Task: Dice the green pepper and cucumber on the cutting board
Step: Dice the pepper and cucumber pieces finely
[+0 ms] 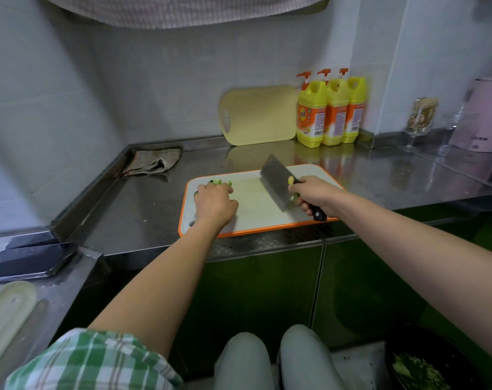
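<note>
A white cutting board point(256, 212) with an orange rim lies on the steel counter. My left hand point(215, 202) rests over a small heap of green vegetable pieces point(221, 182) at the board's far left, covering most of them. My right hand point(316, 195) grips the black handle of a cleaver point(275, 181). Its wide blade is tilted, with the edge down on the middle of the board. A green bit point(295, 196) clings near the blade's heel.
A yellow spare board point(260, 115) and three yellow detergent bottles point(330, 111) stand against the back wall. A folded cloth point(152, 161) lies at the back left. A glass point(419, 122) and a pink kettle point(484, 116) stand right. A black bowl of diced greens point(424, 364) sits low right.
</note>
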Action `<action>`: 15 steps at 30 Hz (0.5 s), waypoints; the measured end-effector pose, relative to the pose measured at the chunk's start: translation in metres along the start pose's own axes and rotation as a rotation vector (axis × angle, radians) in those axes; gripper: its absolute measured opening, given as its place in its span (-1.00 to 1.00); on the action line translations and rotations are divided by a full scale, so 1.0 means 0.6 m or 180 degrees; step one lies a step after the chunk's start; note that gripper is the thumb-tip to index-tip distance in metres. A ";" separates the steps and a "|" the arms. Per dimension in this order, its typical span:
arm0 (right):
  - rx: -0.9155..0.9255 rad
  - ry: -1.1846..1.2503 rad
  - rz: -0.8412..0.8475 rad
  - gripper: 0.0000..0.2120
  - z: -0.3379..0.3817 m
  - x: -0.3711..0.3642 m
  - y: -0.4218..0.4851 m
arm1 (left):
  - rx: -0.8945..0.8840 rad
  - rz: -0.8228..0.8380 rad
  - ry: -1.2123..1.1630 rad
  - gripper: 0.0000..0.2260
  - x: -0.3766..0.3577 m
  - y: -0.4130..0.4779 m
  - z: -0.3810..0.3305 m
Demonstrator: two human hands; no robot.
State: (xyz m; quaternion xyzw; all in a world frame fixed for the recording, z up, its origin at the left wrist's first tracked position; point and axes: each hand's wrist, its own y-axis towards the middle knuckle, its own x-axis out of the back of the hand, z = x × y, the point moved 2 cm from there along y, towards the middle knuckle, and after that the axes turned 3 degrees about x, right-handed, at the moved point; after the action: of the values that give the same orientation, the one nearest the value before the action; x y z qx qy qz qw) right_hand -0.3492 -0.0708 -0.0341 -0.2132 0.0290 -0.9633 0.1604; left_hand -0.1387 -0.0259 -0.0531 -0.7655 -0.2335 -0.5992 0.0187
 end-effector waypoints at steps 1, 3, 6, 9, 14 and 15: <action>-0.0039 -0.0069 0.0108 -0.87 0.000 -0.003 -0.002 | 0.0079 -0.0034 0.0055 -0.62 0.002 -0.001 0.008; -0.0177 -0.0178 0.0058 -0.85 -0.006 -0.004 0.004 | 0.0262 -0.0064 0.0085 -0.61 0.006 -0.004 0.023; -0.0147 -0.0150 -0.0371 -0.91 -0.010 -0.004 0.017 | 0.0529 -0.0093 0.0027 -0.61 0.013 -0.009 0.044; 0.0064 0.0004 -0.0309 -0.92 0.004 -0.014 0.013 | 0.0697 -0.0026 0.0025 -0.60 0.018 -0.014 0.062; -0.0065 -0.0147 0.0364 -0.91 0.022 -0.039 -0.006 | 0.0696 0.0075 -0.0089 -0.65 0.011 -0.015 0.076; -0.0122 -0.0201 0.0290 -0.90 0.019 -0.038 -0.004 | 0.0661 0.0078 -0.0137 -0.66 0.010 -0.016 0.077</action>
State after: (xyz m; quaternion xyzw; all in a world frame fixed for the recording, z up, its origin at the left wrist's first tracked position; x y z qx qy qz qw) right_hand -0.3253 -0.0610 -0.0328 -0.2450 0.0521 -0.9471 0.2008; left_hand -0.0991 -0.0012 -0.0631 -0.7749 -0.2853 -0.5550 0.1003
